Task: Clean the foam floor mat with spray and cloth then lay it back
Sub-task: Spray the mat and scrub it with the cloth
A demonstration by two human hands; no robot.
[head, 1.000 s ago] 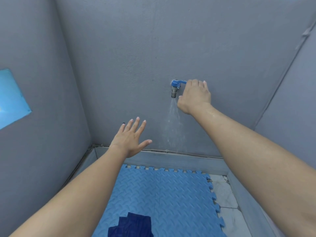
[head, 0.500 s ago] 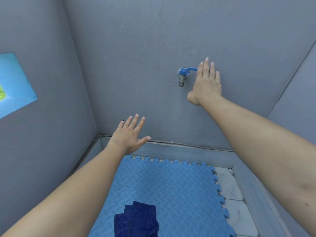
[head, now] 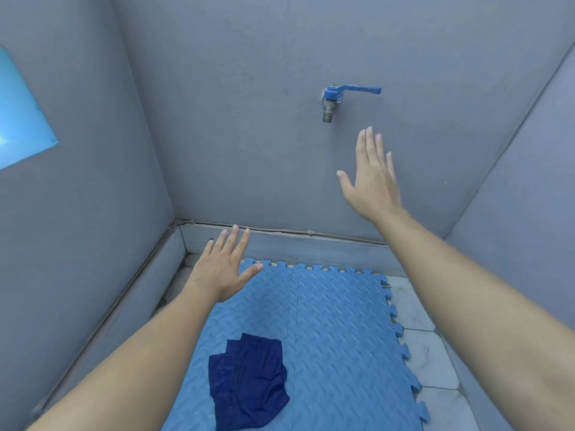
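Blue tap [head: 333, 96] no longer runs; my right hand [head: 371, 181] has left its lever and hangs below, fingers straight, holding nothing. My left hand [head: 222, 269] is spread too, over the foam mat [head: 336, 321] where the cloth [head: 249, 381] lies. I think wiping is next.

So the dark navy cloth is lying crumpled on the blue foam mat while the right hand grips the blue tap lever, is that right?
Not quite: in the head view the right hand is open below the blue tap lever, touching nothing. The dark navy cloth does lie crumpled on the blue foam mat.
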